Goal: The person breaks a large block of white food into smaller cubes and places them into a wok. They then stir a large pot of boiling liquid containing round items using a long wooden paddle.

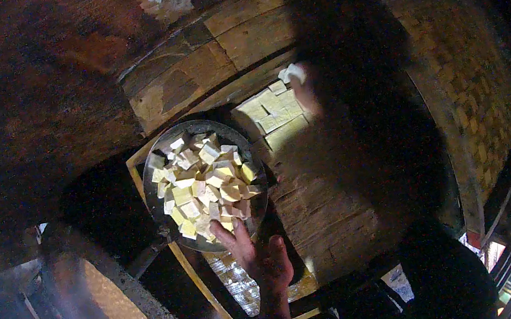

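Pale tofu-like cubes are heaped in a round metal pan. My left hand reaches over the pan's near rim, its fingers spread and their tips at the lowest cubes; no piece shows in its grip. Farther off, my right hand, partly lost in dark shadow, is at the edge of a cut pale slab lying on a wooden board. A blurred white piece sits at its fingertips. Most of the right arm is hidden in shadow.
At lower left stands a large round vessel holding a tan, bubbly-looking surface. A woven bamboo panel lies on the right. Wooden planks run along the back. A shiny wet-looking strip shows below the pan.
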A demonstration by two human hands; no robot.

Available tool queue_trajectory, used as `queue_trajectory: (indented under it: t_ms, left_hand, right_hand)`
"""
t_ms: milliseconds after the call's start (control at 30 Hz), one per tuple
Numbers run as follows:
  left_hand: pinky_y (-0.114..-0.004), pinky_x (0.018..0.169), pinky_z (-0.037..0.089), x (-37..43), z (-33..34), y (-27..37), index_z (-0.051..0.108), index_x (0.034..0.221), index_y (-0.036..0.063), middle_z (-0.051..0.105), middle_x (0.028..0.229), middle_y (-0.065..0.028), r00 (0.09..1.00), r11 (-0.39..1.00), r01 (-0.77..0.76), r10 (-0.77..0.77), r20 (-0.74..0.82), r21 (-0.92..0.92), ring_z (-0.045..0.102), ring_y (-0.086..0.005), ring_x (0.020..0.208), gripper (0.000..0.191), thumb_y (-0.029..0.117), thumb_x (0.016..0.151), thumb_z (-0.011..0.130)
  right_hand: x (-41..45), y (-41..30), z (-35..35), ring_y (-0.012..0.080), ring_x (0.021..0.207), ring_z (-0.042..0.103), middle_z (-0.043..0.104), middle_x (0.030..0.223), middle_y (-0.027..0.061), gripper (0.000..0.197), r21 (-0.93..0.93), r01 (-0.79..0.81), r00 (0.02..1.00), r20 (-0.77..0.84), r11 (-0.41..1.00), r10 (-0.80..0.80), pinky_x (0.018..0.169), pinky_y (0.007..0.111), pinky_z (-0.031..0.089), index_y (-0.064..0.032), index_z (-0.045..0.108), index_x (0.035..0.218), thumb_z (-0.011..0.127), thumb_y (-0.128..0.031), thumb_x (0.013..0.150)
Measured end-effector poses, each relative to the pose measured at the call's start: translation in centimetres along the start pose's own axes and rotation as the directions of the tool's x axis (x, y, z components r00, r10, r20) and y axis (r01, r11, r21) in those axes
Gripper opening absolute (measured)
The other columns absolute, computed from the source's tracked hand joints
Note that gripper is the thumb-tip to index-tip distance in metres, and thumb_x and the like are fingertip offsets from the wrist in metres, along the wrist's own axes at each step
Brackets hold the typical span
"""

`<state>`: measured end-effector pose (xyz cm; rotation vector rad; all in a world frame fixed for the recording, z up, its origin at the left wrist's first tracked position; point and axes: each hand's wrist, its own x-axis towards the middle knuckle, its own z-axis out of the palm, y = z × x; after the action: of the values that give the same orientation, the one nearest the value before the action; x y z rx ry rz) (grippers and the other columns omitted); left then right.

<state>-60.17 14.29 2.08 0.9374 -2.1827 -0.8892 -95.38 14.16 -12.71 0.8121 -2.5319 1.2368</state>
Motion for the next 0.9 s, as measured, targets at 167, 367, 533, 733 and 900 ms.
queue_trajectory:
  t_ms: [167,367,533,733,900]
  left_hand:
    - [-0.052,0.114,0.028,1.3,0.8,1.7,0.031,0.153,0.0097,0.033,0.153,-0.0221,0.940,0.798,0.326,-0.331,0.083,-0.506,0.033,-0.0390,0.141,0.084,0.064,0.092,0.052]
    - [-0.047,0.101,0.041,5.8,3.2,1.0,0.052,0.137,0.0100,0.057,0.133,-0.0127,0.813,-0.512,0.454,-0.096,0.574,-0.729,0.054,-0.0314,0.121,0.060,0.055,0.097,0.046]
    - [-0.039,0.097,0.046,7.1,1.9,-2.1,0.060,0.120,0.0069,0.063,0.119,-0.0090,0.800,-0.353,0.241,-0.454,0.391,-0.904,0.060,-0.0249,0.107,0.040,0.037,0.102,0.041]
    - [-0.042,0.103,0.044,8.3,-0.3,-3.5,0.058,0.126,0.0038,0.063,0.123,-0.0100,0.891,-0.337,0.203,-0.327,0.316,-0.920,0.057,-0.0246,0.118,0.044,0.037,0.101,0.042]
    - [-0.033,0.055,0.054,9.4,-4.4,-3.6,0.062,0.120,0.0127,0.069,0.104,-0.0078,0.725,-0.228,0.385,-0.525,0.446,-0.894,0.065,-0.0184,0.077,0.048,0.051,0.097,0.045]
  right_hand:
    - [0.8,-3.6,-5.4,0.0298,0.098,0.065,0.068,0.107,0.0145,0.026,0.500,-0.265,0.925,0.372,0.824,0.072,0.084,0.040,0.052,-0.0058,0.065,0.113,0.063,-0.018,0.091]
    - [-6.1,-16.5,-8.5,0.0242,0.102,0.064,0.068,0.113,0.0121,0.027,0.801,-0.300,0.412,0.599,0.518,-0.687,0.090,0.035,0.051,-0.0055,0.065,0.116,0.061,-0.015,0.090]
    - [-9.8,-21.6,-7.9,0.0298,0.111,0.058,0.061,0.111,0.0115,0.029,0.714,0.185,0.726,0.365,0.676,-0.584,0.094,0.040,0.049,-0.0097,0.066,0.113,0.065,-0.012,0.085]
    - [-12.2,-26.8,-4.7,0.0303,0.118,0.057,0.060,0.126,0.0134,0.053,0.776,0.228,0.817,0.176,0.589,-0.549,0.105,0.051,0.040,-0.0081,0.058,0.128,0.074,-0.021,0.079]
    - [-6.5,-17.8,-3.2,0.0288,0.123,0.055,0.062,0.124,0.0127,0.040,0.803,0.024,0.644,0.444,0.596,-0.624,0.106,0.045,0.043,-0.0059,0.056,0.130,0.062,-0.016,0.092]
